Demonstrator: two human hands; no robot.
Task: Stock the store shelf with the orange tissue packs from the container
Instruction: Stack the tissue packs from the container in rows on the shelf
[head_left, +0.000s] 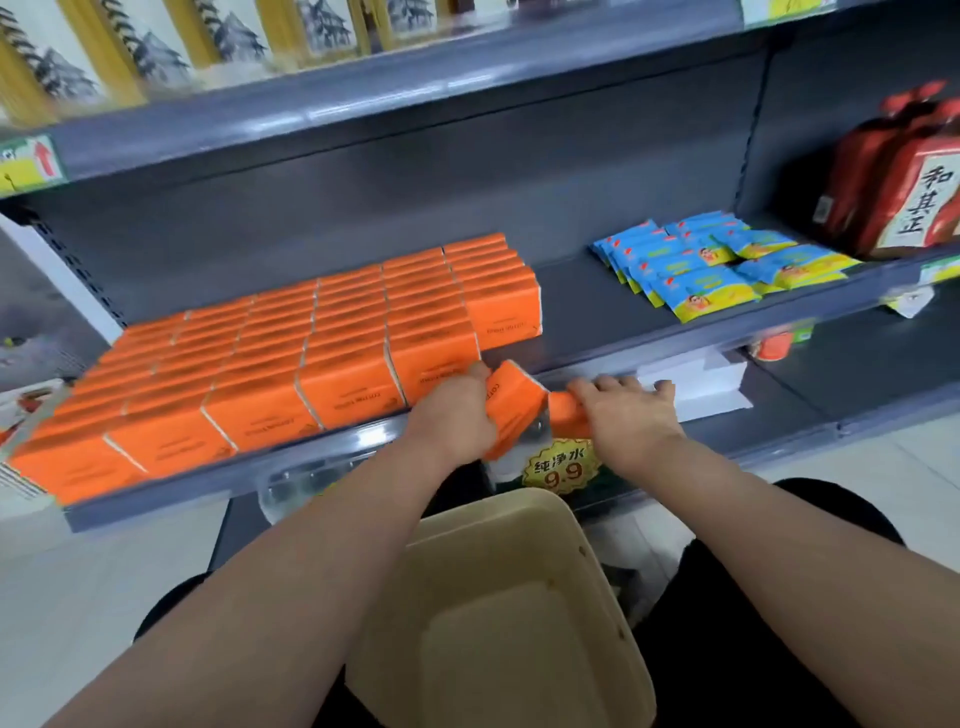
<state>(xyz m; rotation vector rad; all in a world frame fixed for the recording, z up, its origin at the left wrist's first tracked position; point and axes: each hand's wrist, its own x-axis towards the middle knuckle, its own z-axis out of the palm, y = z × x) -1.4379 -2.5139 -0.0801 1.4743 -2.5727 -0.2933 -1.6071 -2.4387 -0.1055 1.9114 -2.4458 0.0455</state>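
Two hands meet at the shelf (597, 296) near edge. Left hand (457, 413) clamps an orange tissue pack (517, 397) protruding rightward. Right hand (631, 410) covers a second pack (567, 411); its grip cannot be determined.

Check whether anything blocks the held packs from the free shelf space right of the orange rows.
Nothing visible does. The left hand grips one orange pack, the right hand a second pack, both at the shelf lip; the bare shelf beyond lies between the stocked rows and the blue packets.

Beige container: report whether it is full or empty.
Empty: the beige container shows only its bare inner floor; nothing lies in it.
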